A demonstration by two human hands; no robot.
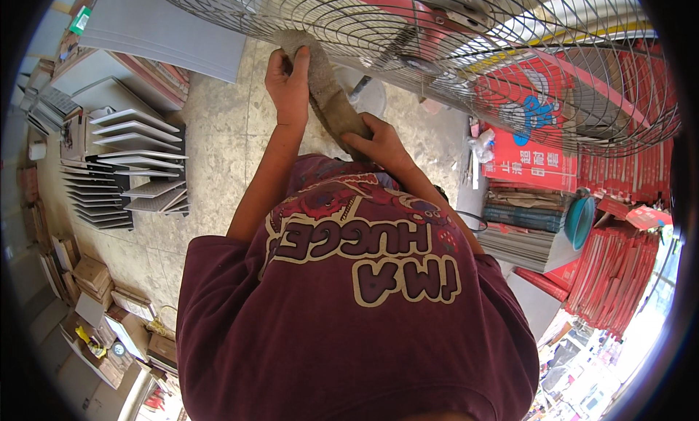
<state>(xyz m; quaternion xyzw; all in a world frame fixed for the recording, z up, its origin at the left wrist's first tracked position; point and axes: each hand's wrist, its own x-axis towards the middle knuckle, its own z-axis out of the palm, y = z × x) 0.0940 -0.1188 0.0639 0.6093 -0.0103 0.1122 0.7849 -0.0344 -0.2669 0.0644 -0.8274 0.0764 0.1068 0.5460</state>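
A long, worn grey-brown folded cloth [328, 93] stretches between my two hands. My left hand [290, 85] pinches its upper end, thumb on top, right beside the wire guard [416, 66] of a large fan. At the lower end of the cloth, my right hand [380, 143] is closed round its edge, close to my body. The upper end of the cloth lies against or just in front of the guard's lower rim; I cannot tell whether they touch. Part of each hand's fingers is hidden behind the cloth.
Racks of tile samples [138, 148] stand on the floor at the left, near a large grey panel [164, 32]. Stacked red boxes [608, 275] and a teal round item [579, 223] are at the right. Cartons [91, 274] sit at the lower left.
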